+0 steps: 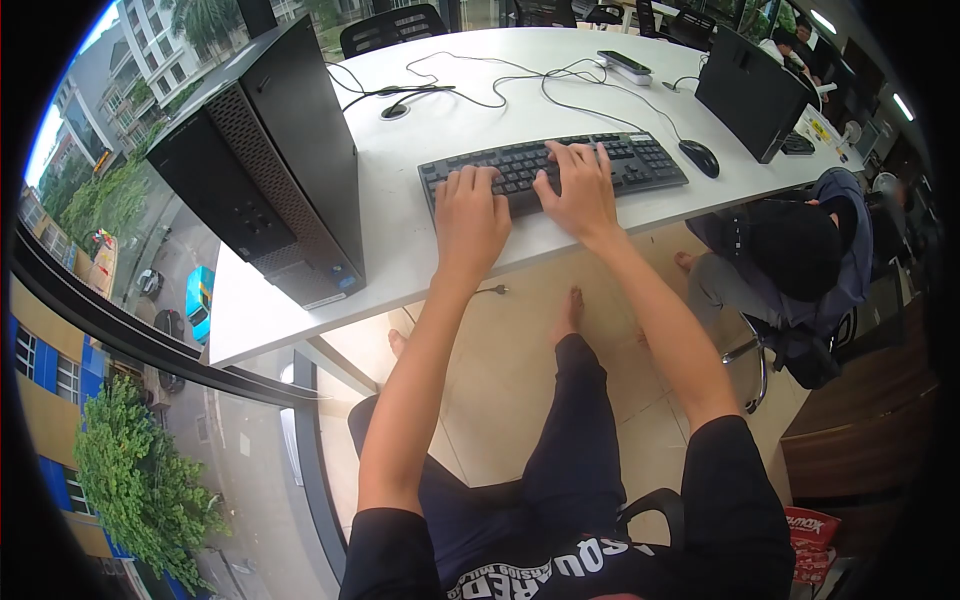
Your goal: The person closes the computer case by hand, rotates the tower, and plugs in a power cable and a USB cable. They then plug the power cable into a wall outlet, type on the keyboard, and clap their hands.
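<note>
A black keyboard point(640, 163) lies on the white table, its front edge towards me. My left hand point(470, 215) rests over its left end, fingers curled a little onto the keys. Over the middle of the keys is my right hand point(582, 195), fingers spread and thumb held out to the left. Neither hand grasps anything; the keys under the fingertips are hidden. A black mouse point(699, 158) sits just right of the keyboard, on a cable. To the left of my hands a black desktop computer tower point(310, 170) stands upright near the table's edge.
Loose cables point(490, 95) run across the white table point(400, 245) behind the keyboard. A black phone-like device point(625, 64) lies at the back. A dark upright box point(752, 95) stands at right. A person in a black cap point(795, 245) sits there. A window point(150, 330) is at left.
</note>
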{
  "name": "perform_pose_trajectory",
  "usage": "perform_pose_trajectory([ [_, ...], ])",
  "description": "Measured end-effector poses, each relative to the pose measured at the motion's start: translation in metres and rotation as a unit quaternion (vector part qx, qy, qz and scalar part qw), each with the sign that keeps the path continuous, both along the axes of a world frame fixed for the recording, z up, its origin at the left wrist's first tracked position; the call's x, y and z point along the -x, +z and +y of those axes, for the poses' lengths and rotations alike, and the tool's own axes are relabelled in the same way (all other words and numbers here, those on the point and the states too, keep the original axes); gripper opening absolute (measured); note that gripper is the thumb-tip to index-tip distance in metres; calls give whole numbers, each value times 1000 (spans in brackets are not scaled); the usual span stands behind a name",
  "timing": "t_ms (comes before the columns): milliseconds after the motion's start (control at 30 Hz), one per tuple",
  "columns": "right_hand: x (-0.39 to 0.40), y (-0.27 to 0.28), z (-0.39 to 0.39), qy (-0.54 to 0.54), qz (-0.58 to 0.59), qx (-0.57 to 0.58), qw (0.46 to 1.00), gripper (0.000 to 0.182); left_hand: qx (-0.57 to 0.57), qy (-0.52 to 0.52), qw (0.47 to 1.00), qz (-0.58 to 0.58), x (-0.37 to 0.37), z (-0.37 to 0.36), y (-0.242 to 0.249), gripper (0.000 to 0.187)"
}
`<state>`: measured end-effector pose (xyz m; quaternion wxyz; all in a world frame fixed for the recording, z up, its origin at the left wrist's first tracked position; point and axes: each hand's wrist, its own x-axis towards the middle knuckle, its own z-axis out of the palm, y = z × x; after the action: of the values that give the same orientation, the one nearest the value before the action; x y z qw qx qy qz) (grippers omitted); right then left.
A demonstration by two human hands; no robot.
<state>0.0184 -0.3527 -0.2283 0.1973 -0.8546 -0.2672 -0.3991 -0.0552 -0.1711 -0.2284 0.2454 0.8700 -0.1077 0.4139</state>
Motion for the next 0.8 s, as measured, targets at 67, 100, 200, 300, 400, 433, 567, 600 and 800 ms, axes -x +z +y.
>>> perform_pose_trajectory([
  [67,0,0,0,5,11,-17,1000,40,-12,1,1000,2,0,-1,-1,25],
  [100,1,1,0,23,0,-24,999,36,-18,1,1000,3,0,0,-1,25],
  [200,3,2,-5,72,-37,-32,996,24,-39,-1,999,4,-1,-3,-2,27],
  [300,4,2,-6,117,-66,-29,991,17,-59,3,998,-5,-2,-5,-2,30],
  [400,7,4,-5,145,-67,-48,986,15,-76,10,997,-30,-6,-4,-2,29],
  [433,8,5,-6,162,-65,-41,984,15,-75,15,996,-38,-5,-4,-2,27],
  [567,14,10,-8,188,-60,-43,979,8,-45,69,996,-36,-5,-3,-1,20],
  [600,16,11,-9,201,-68,-37,976,9,-34,75,996,-25,-5,-4,-1,17],
  [800,6,3,-8,136,-27,-47,989,13,-14,76,996,-35,-3,-7,0,13],
])
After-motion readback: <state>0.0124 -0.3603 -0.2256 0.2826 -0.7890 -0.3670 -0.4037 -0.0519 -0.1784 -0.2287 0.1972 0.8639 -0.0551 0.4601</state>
